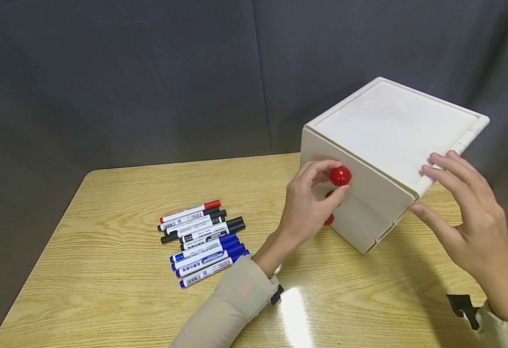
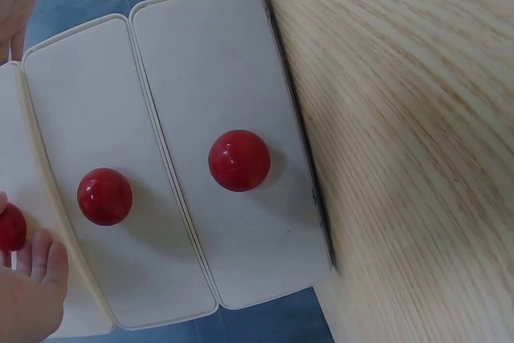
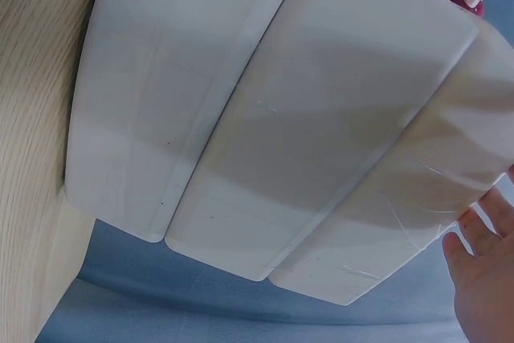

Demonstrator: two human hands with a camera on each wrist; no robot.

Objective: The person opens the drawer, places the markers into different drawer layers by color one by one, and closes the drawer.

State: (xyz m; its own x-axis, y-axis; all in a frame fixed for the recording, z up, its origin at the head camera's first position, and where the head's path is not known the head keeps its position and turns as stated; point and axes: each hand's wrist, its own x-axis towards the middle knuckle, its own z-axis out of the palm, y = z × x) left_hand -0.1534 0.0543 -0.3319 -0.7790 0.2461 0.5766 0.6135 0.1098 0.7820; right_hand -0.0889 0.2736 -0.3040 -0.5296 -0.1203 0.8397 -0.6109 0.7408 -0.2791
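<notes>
- A beige sleeve crosses the bottom centre of the head view.
- The left hand, right of centre, pinches the top red knob of the white drawer unit, centre right (two lower knobs show too).
- The right hand, far right, touches its edge, fingers spread.
- Markers lie left of centre on the surface.

- Left hand: thumb and index finger curved into a pinch; left forearm reaching forward and rightward.
- Right hand: fingers extended, thumb spread apart below them.
</notes>
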